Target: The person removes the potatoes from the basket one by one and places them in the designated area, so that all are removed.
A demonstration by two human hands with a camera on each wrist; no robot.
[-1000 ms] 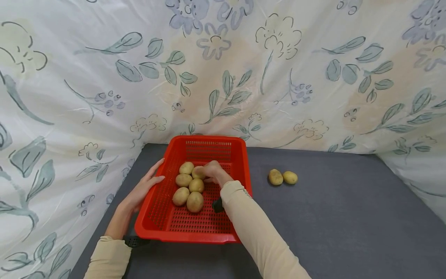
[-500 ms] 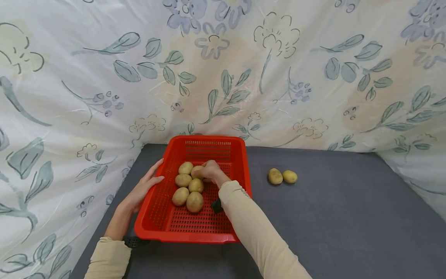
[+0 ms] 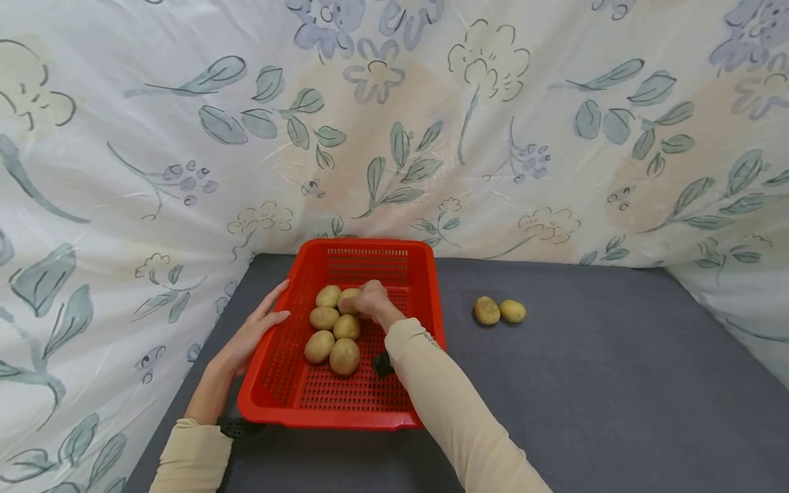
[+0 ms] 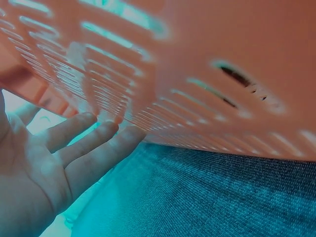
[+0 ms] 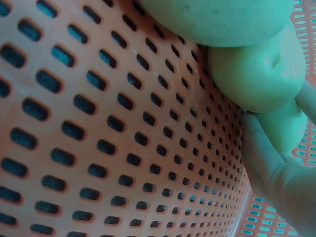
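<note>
Potatoes in a red basket point(image 3: 296, 383), that's the scene on the grey bench point(image 3: 616, 383). The right hand point(image 3: 372, 299) is down inside the basket with its fingers curled around one potato point(image 3: 348, 301) at the back of the cluster, just beside another point(image 3: 329, 296); the right wrist view shows fingers point(image 5: 269, 163) against that potato's underside on the perforated floor. Four more potatoes sit in front, touching one another point(image 3: 344, 357). The left hand point(image 3: 249, 335) lies spread and relaxed against the basket's left wall, fingers point(image 4: 94, 148) straight along the slotted plastic, thumb up near the rim. Out on the bench, well apart to the right, two loose potatoes point(image 3: 499, 311) rest side by side. Floral cloth point(image 3: 394, 123) hangs behind.
</note>
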